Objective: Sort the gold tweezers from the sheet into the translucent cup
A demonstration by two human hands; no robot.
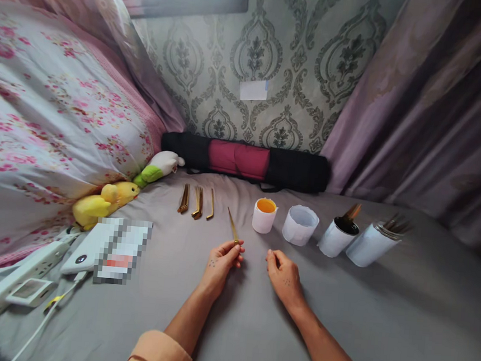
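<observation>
My left hand (221,262) is closed in a pinch on a thin gold tool (233,226) that points away from me over the grey sheet. My right hand (283,274) rests knuckles-up on the sheet with its fingers curled in; whether it holds anything is hidden. Just beyond my hands stand four white cups: one with an orange inside (264,214), one empty-looking (300,224), one tilted with brown and gold sticks (338,234), one tilted with dark metal tools (373,241). Several more gold tools (197,201) lie side by side to the left.
A black and red rolled bag (245,161) lies against the patterned wall. A flowered quilt (48,113) rises on the left with yellow (102,202) and green-white (158,167) plush toys. A power bank (87,252), power strip (8,281) and cable lie near left. Purple curtain on the right.
</observation>
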